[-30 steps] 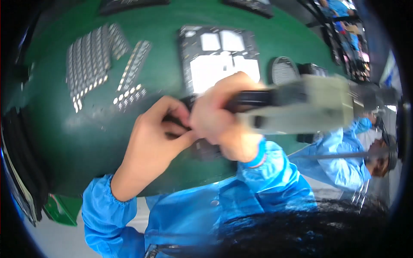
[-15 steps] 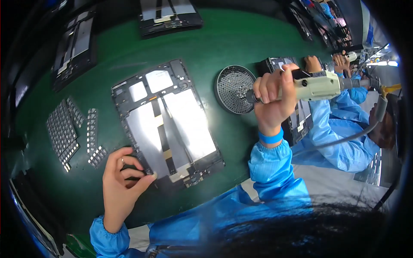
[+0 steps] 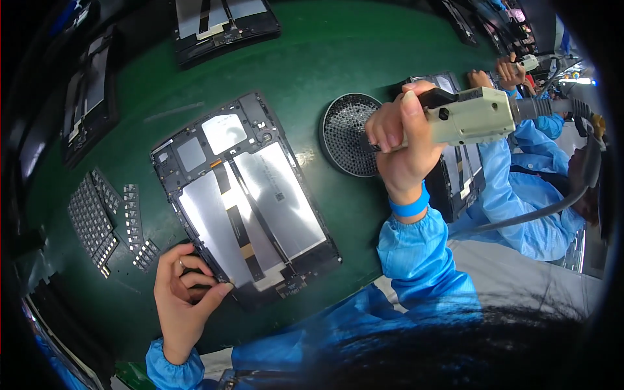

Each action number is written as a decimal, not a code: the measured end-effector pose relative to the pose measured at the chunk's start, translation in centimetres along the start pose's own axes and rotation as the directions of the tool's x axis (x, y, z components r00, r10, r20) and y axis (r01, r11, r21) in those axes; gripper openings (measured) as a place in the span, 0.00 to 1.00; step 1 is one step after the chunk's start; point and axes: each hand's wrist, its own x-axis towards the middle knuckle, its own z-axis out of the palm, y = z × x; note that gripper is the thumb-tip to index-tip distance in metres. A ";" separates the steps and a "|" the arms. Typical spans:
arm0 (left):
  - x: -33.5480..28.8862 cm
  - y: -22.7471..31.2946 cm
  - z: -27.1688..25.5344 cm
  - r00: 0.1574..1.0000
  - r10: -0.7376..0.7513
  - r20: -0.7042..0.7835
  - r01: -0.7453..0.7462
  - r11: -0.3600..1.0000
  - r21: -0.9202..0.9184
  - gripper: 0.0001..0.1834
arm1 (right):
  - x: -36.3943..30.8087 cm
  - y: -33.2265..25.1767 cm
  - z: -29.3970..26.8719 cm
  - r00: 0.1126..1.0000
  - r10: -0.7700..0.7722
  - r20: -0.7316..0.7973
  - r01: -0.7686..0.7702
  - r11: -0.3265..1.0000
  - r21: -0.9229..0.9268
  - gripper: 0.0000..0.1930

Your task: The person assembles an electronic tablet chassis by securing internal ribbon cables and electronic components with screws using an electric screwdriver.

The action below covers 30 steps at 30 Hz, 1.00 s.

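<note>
On the green mat seen from the head camera, an opened tablet chassis (image 3: 244, 198) lies face-down at a slant, its back cover off so that silvery shielding and dark ribbon strips show. The left hand (image 3: 185, 296) rests at its lower left corner, fingers curled and pinching at the frame edge (whether a small part sits between them cannot be told). The right hand (image 3: 403, 140) is lifted well clear of the chassis, closed firmly around a beige electric screwdriver (image 3: 471, 116) whose cable trails off to the right, hovering over a round perforated screw dish (image 3: 351, 133). Rows of small grey parts (image 3: 107, 218) lie just left of the chassis. Judging by this, fastening looks under way rather than finished: the driver is away from the board and the back remains uncovered.
</note>
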 end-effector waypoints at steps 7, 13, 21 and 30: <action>-0.7 0.0 0.0 1.000 0.012 -0.020 -0.012 1.000 -0.016 0.38 | -0.3 0.1 -0.1 1.000 0.009 0.020 -0.010 1.000 0.012 0.08; -0.6 -0.2 -0.5 1.000 0.025 0.009 -0.025 0.999 -0.040 0.35 | -0.3 -0.1 0.1 0.993 -0.029 0.115 0.026 0.999 0.026 0.09; -0.3 -1.2 -1.6 0.994 0.102 0.037 -0.096 0.985 -0.144 0.27 | -5.9 -4.1 7.9 0.934 -0.028 0.356 -0.142 0.886 0.442 0.16; -0.4 -2.0 -2.6 0.981 0.168 0.100 -0.159 0.983 -0.093 0.25 | -13.3 -3.9 12.4 0.752 0.071 0.655 -0.261 0.945 0.197 0.16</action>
